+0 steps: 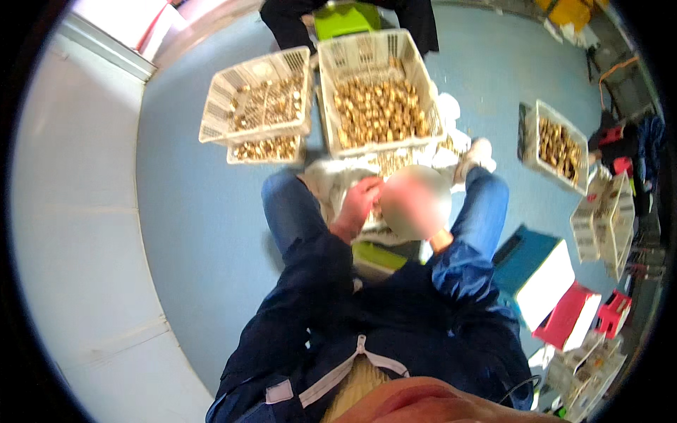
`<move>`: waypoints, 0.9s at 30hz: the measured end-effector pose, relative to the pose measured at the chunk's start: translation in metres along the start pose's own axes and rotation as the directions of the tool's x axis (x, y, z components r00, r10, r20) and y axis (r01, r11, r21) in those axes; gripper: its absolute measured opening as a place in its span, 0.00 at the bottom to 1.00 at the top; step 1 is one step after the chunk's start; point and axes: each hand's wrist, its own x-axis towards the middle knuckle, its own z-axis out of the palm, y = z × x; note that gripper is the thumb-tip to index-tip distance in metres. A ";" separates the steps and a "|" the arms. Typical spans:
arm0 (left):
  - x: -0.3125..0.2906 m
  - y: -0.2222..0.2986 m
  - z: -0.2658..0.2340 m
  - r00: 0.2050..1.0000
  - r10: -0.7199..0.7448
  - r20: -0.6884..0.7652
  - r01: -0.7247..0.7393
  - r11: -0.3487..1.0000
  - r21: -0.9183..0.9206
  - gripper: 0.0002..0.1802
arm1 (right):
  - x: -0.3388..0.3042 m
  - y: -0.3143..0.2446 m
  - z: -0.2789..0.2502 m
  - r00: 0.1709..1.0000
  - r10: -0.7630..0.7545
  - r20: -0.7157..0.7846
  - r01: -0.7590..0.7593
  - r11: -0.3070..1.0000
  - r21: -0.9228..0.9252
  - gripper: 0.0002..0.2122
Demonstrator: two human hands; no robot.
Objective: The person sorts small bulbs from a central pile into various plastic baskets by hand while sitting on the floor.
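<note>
My left hand is between my knees with its fingers curled in and pressed together at the tips; whatever they hold is too small or hidden to name. Close beside it on the right is my right hand, covered by a round blur that hides its fingers. Both are over a white bag or basket area holding small brass-coloured pieces. Just ahead stands a large white plastic crate, partly filled with small brass-coloured metal parts.
To the left, a white crate with fewer brass parts sits stacked on another crate. Another filled crate lies on the right. A teal-and-white box and red stools stand at my right. A person's dark-trousered leg is across from me.
</note>
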 end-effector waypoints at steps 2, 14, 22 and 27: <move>0.004 0.008 0.005 0.994 -0.095 0.051 0.104 0.963 -0.248 0.16 | 0.016 0.001 -0.006 0.946 0.282 0.157 -0.323 0.804 0.500 0.34; 0.007 -0.002 -0.011 0.993 -0.121 -0.010 0.110 0.930 -0.350 0.17 | 0.215 -0.170 -0.243 0.941 -0.029 -0.338 0.222 0.805 0.550 0.13; 0.046 0.016 -0.038 0.998 0.036 0.048 -0.033 0.997 -0.074 0.15 | 0.115 -0.045 -0.120 0.979 0.204 -0.019 -0.182 0.910 0.372 0.12; 0.116 0.035 -0.077 0.983 0.077 -0.164 0.010 0.881 0.473 0.18 | 0.086 -0.001 -0.093 0.991 0.123 0.044 -0.129 0.967 0.219 0.18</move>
